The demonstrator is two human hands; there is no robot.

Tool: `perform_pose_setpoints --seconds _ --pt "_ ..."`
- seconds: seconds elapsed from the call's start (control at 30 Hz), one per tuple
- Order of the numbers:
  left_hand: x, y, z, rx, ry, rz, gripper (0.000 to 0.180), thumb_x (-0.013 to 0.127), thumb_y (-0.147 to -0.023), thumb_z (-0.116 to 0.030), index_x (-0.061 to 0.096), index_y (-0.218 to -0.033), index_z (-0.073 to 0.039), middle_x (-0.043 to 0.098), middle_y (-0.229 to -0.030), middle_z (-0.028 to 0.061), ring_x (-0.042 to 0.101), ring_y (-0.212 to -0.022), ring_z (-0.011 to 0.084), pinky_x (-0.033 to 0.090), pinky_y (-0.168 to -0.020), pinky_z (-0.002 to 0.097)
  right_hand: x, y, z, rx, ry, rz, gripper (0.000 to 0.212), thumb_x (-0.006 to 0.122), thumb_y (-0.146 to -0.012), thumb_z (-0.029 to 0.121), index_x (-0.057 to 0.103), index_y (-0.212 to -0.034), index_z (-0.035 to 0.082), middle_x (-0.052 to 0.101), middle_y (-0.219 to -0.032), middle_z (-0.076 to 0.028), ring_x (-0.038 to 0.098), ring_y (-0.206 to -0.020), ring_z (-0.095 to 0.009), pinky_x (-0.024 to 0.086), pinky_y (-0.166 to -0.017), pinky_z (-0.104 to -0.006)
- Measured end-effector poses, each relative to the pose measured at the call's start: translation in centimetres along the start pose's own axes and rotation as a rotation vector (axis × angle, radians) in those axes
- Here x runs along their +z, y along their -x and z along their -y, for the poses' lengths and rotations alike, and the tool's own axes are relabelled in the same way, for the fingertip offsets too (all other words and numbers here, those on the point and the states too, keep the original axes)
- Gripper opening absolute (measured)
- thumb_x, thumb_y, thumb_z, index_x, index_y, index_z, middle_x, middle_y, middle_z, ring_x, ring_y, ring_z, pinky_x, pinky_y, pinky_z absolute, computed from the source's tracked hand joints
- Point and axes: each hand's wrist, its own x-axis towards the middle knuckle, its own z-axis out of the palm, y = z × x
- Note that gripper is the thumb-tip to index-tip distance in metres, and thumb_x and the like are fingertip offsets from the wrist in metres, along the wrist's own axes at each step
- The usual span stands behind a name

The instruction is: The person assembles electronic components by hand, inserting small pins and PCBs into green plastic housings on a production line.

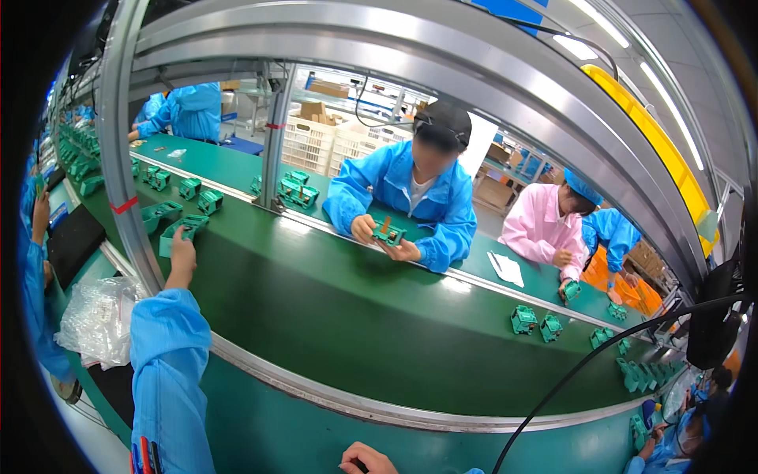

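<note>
My left arm, in a blue sleeve, stretches forward over the green conveyor belt. At its end, my left hand has its fingers closed on the near side of an open green plastic housing. A second green housing lies just behind that one. Down at the lower edge, my right hand shows only in part above the green worktable. Its fingers are curled, with something dark beneath them; what they hold, if anything, is hidden.
A metal frame post rises beside my left hand. Clear plastic bags lie left of my arm. Across the belt, a co-worker in blue handles a green assembly. More green units stand at right. A black cable crosses the right side.
</note>
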Motion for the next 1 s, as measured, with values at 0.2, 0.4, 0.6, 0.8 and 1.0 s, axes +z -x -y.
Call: perform_pose_setpoints --seconds 0.2,0.4,0.6,0.8,1.0 --pt "1.3 -2.0 1.0 0.082 -0.175 -0.097 0.041 0.034 -0.08 -0.012 0.036 -0.121 -0.008 0.052 -0.1 0.0217 0.05 -0.089 0.0368 0.039 -0.073 0.0403 -0.6 0.5 -0.7 0.017 0.012 0.047 0.005 0.054 -0.074 0.003 0.049 -0.073 0.003 0.045 -0.068 -0.01 0.046 -0.059 -0.023 0.038 -0.054 -0.0274" --pt "1.7 -2.9 2.0 -0.045 -0.226 0.014 0.03 0.032 -0.078 -0.012 0.048 -0.102 -0.004 0.054 -0.094 0.0204 0.051 -0.086 0.0365 0.041 -0.068 0.0426 0.1 0.6 -0.1 0.038 0.027 0.071 0.005 0.054 -0.072 0.002 0.049 -0.072 0.003 0.046 -0.068 -0.01 0.046 -0.062 -0.025 0.038 -0.056 -0.0292" --pt "1.9 -2.1 2.1 0.232 -0.565 -0.083 0.026 0.032 -0.079 -0.01 0.043 -0.1 -0.001 0.053 -0.093 0.0231 0.049 -0.089 0.0398 0.039 -0.072 0.0464 0.3 0.5 0.1 0.0 0.048 0.071 0.006 0.054 -0.071 0.002 0.049 -0.071 0.004 0.046 -0.068 -0.01 0.047 -0.061 -0.026 0.038 -0.056 -0.0306" --pt "2.0 -2.4 4.9 0.216 -0.646 -0.029 0.019 0.031 -0.078 -0.007 0.041 -0.092 0.002 0.053 -0.089 0.0265 0.05 -0.085 0.0424 0.04 -0.072 0.0471 0.4 0.2 0.3 -0.051 0.03 0.026 0.006 0.055 -0.071 0.002 0.049 -0.071 0.004 0.046 -0.067 -0.01 0.047 -0.061 -0.026 0.038 -0.056 -0.0302" --pt "2.8 -0.3 2.7 0.126 -0.508 -0.123 0.019 0.031 -0.079 -0.008 0.038 -0.092 0.003 0.052 -0.089 0.0266 0.049 -0.085 0.0426 0.039 -0.072 0.0467 -0.5 0.1 0.2 -0.029 0.007 0.032 0.005 0.054 -0.072 0.003 0.049 -0.071 0.003 0.046 -0.068 -0.01 0.047 -0.061 -0.025 0.038 -0.056 -0.0295"
